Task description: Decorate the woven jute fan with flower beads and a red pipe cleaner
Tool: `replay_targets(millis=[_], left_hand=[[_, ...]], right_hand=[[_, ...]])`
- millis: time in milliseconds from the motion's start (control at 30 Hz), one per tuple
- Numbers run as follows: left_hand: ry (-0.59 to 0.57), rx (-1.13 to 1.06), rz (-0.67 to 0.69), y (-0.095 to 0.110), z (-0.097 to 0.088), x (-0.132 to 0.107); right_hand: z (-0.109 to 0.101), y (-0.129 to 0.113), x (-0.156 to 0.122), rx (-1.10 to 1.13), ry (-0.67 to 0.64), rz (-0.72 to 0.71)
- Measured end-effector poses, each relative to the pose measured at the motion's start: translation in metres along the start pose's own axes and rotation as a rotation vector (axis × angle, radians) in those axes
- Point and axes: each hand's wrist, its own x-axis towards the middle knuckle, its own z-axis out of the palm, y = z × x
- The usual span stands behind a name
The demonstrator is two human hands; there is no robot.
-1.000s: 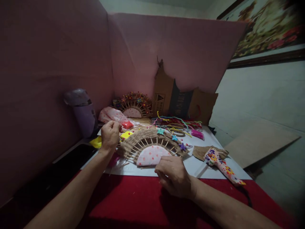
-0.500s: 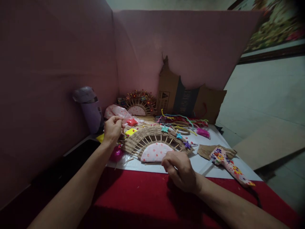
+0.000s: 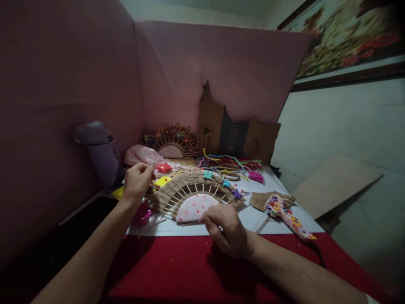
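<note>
A half-round fan point(image 3: 167, 192) woven of brown twine over thin sticks lies flat in the middle. At its base is a white half-disc of cloth point(image 3: 193, 209) with red dots. Teal, blue and purple stars point(image 3: 236, 194) sit along its right side. My left hand point(image 3: 138, 182) is pinched above the fan's left end, close to a red clay packet point(image 3: 164, 168); whatever it pinches is too small to tell. My right hand point(image 3: 225, 230) is curled at the cloth's lower right edge, thumb against fingers, and what lies within it is hidden.
A similar decorated fan point(image 3: 171, 145) leans at the back, beside torn cardboard point(image 3: 211, 122). Colourful pipe cleaners point(image 3: 234, 160) and scissors point(image 3: 229, 174) lie behind the front fan. A flower-patterned glue gun point(image 3: 286, 215) rests at right. A purple bottle point(image 3: 103, 158) stands at left.
The whole scene has shifted left and slightly down as my head turned right. Both hands keep nearly the same poses and places relative to the fan.
</note>
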Motion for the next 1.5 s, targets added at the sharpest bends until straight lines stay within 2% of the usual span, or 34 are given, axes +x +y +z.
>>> replay_targets(millis=[367, 500, 633, 800, 933, 1100, 1300, 1500], left_hand=[[-0.117, 0.162, 0.084, 0.003, 0.009, -0.009], [-0.095, 0.201, 0.077, 0.002, 0.006, -0.009], [-0.052, 0.149, 0.076, -0.002, 0.005, -0.005], [-0.059, 0.112, 0.072, -0.002, 0.006, -0.008], [-0.073, 0.150, 0.159, 0.003, 0.007, -0.016], [-0.148, 0.206, 0.247, 0.005, 0.013, -0.028], [-0.163, 0.396, 0.420, 0.003, 0.021, -0.035], [-0.182, 0.495, 0.471, -0.003, 0.026, -0.037]], right_hand=[[0.000, 0.002, 0.003, 0.008, -0.014, -0.052], [0.000, 0.002, 0.003, -0.005, -0.007, -0.054], [0.002, 0.001, 0.001, -0.039, -0.013, -0.041], [0.001, 0.000, 0.002, -0.038, -0.004, -0.030], [0.001, -0.001, 0.002, -0.019, 0.012, -0.019], [0.002, 0.000, 0.002, -0.039, -0.003, -0.046], [0.002, 0.000, 0.003, -0.037, 0.016, -0.050], [0.005, 0.002, 0.002, -0.032, 0.056, 0.007]])
